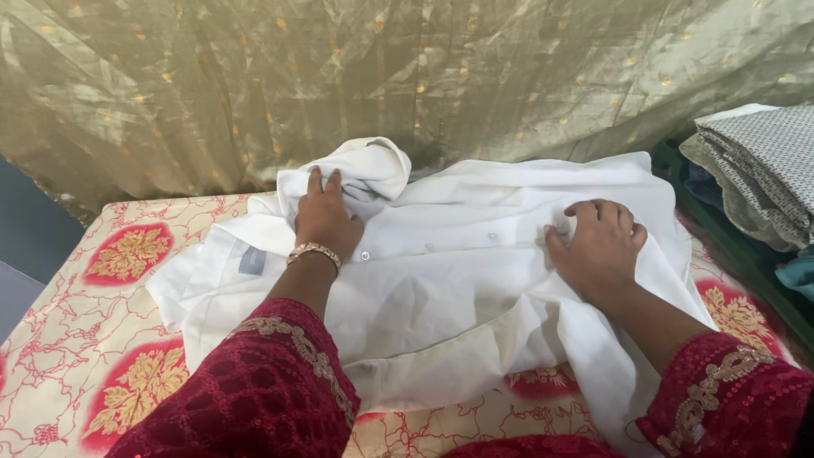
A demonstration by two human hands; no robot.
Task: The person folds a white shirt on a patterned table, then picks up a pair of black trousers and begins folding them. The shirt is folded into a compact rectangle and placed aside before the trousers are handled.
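A white buttoned shirt (449, 280) lies spread on a cloth-covered surface (93, 339) patterned in cream, red and gold. My left hand (325, 216), with a gold bracelet at the wrist, presses flat on the shirt near its bunched collar and sleeve. My right hand (600, 248) rests on the shirt's right part, its fingers curled and pinching a fold of the fabric by the button line. Both arms wear dark red embroidered sleeves.
A shiny olive-gold curtain (381, 76) with small dots hangs behind the surface. A stack of folded clothes (759, 165), grey-patterned on top, sits at the right edge. A dark floor shows at the far left.
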